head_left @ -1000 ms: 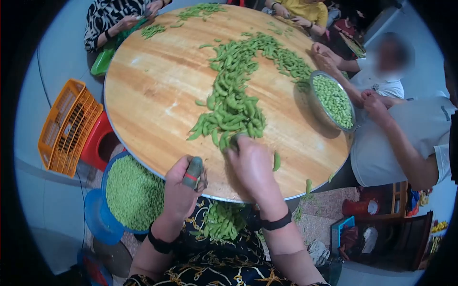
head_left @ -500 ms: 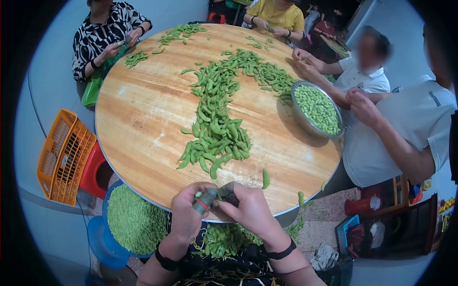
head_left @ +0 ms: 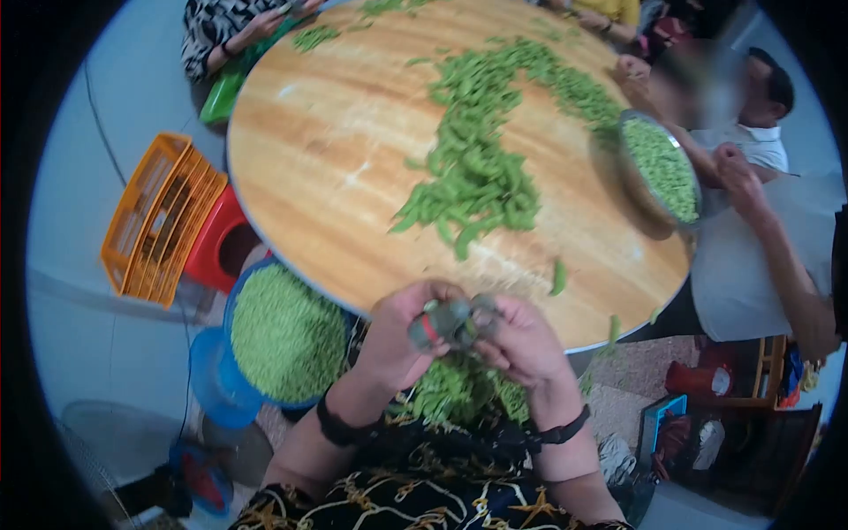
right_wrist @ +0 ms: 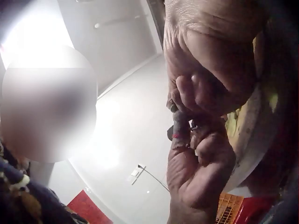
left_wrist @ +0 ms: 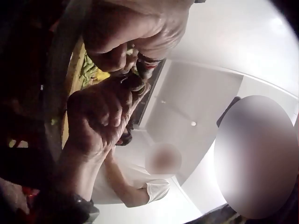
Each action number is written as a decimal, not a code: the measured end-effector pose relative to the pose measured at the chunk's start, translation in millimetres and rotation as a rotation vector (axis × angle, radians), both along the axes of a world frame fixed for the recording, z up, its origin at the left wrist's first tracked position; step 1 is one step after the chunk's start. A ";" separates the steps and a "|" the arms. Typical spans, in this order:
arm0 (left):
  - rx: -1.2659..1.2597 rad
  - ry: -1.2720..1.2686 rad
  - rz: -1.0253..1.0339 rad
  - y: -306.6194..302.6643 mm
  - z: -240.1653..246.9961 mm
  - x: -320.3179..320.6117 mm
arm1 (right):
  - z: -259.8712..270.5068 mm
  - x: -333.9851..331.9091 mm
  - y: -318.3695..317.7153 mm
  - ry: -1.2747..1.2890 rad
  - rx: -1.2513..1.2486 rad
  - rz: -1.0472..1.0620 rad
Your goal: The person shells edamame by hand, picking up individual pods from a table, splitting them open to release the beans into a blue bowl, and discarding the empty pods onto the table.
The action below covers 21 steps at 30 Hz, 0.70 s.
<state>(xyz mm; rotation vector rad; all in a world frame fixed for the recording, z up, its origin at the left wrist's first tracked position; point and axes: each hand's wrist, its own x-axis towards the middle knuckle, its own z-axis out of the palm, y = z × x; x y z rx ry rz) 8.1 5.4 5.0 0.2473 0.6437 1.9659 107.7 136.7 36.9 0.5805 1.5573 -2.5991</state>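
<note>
Both hands meet just off the near rim of the table [head_left: 336, 177]. The left hand [head_left: 393, 343] and right hand [head_left: 527, 343] each pinch the same pod [head_left: 457, 318] between curled fingertips. I judge it is held over the lap so that scraps land on the green heap [head_left: 450, 389] there. The blue basin [head_left: 228, 305] of shelled beans sits close by on the left, and the pile [head_left: 477, 177] of unshelled pods lies within reach ahead. Grey finger covers [head_left: 426, 329] hide most of the pod. The wrist views show me only knuckles against a bright ceiling, and I cannot tell whether the pod is split.
</note>
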 end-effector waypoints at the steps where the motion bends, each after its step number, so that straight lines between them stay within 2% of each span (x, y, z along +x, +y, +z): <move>1: -0.029 -0.014 0.019 -0.8 1.6 0.7 | -5.0 -1.5 -2.1 0.049 0.122 -0.011; 3: -0.132 0.088 0.147 -0.2 9.9 -0.4 | 5.7 1.1 -7.4 0.064 0.196 0.016; 8: -0.166 0.186 0.189 -6.6 10.3 -0.3 | 9.7 4.5 -12.5 0.118 0.247 0.088; 10: -0.374 0.478 0.347 -4.7 8.7 4.4 | 9.5 6.0 -13.5 0.112 0.209 0.122; 14: -0.411 0.587 0.404 -4.4 4.8 9.8 | 0.4 6.2 -14.4 0.099 0.264 0.125; 16: -0.439 0.737 0.374 -5.8 2.2 10.4 | -4.7 5.8 -17.4 0.112 0.205 0.067; 17: -0.441 0.735 0.372 -7.8 2.0 11.7 | -4.5 7.9 -19.4 0.109 0.203 0.067; 19: -0.199 0.430 0.204 -9.7 4.9 9.4 | -0.3 8.1 -19.7 0.029 -0.188 0.040; 20: -0.199 0.431 0.203 -11.0 3.2 6.3 | -0.8 8.7 -19.3 0.029 -0.188 0.039; 21: -0.094 0.427 0.131 -12.3 0.0 2.1 | -2.1 9.8 -19.0 0.049 -0.345 0.057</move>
